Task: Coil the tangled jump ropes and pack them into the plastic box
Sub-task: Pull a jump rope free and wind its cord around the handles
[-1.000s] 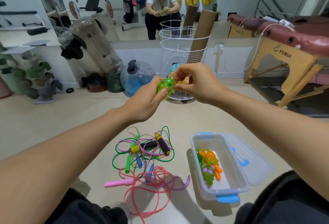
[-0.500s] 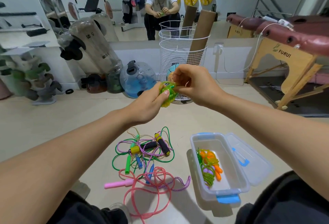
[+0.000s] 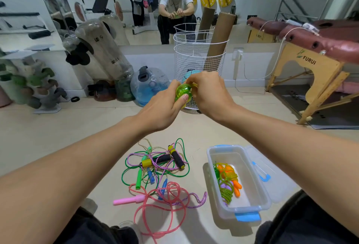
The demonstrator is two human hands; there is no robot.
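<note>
- Both hands have come closer together than a second ago, and the green coiled rope (image 3: 182, 93) sits lower between them.
- On the beige floor (image 3: 58, 131) lie the tangled jump ropes (image 3: 157, 168); the open plastic box (image 3: 238, 183), with two coiled ropes inside, stands beside them.
- A white wire basket (image 3: 199, 57) stands by the mirror wall.
- The left hand (image 3: 165, 106) grips the green coil, thumb on top; the right hand (image 3: 209, 92) pinches its upper edge.

One plastic box (image 3: 240, 209) with one lid (image 3: 272, 183). Two hands, left hand (image 3: 163, 106) and right hand (image 3: 209, 92). One wire basket (image 3: 196, 57).
</note>
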